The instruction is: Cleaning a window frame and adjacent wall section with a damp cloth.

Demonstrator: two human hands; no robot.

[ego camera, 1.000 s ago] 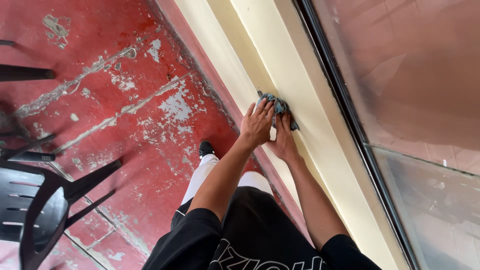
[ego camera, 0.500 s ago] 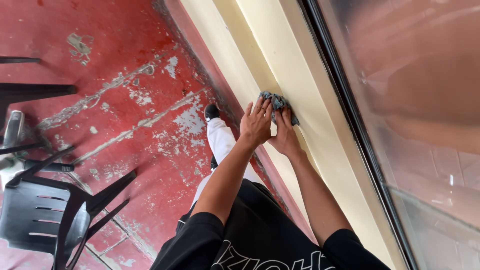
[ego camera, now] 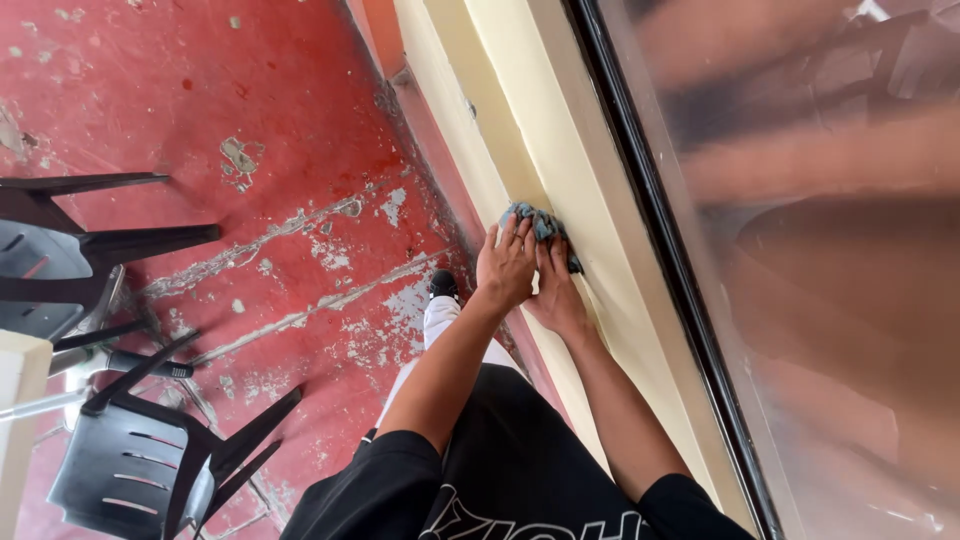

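In the head view, the person is looking down along both bare arms at a cream-painted ledge (ego camera: 585, 250) running beneath a dark-framed window (ego camera: 800, 250); the left hand (ego camera: 507, 268) is lying flat with its fingers (ego camera: 515, 235) spread narrow and pressing down on a crumpled blue-grey cloth (ego camera: 540, 222); the right hand (ego camera: 556, 295) is sitting just beside it, touching it at the thumb side, its fingers (ego camera: 553, 258) curling over the near edge of the same cloth; neither hand is pinching the cloth so much as pinning it against the ledge. The cloth is bunching out beyond the fingertips, away from the body and along the ledge, whose long axis is running diagonally from upper left to lower right; the left hand is covering more of the cloth and sitting nearer its middle. Below, a white trouser leg and a black shoe (ego camera: 443, 285) are standing on a worn red floor (ego camera: 250, 150) with flaking paint; black plastic chairs (ego camera: 130, 470) are standing well apart at the left edge; the glass is showing only blurred reflections.
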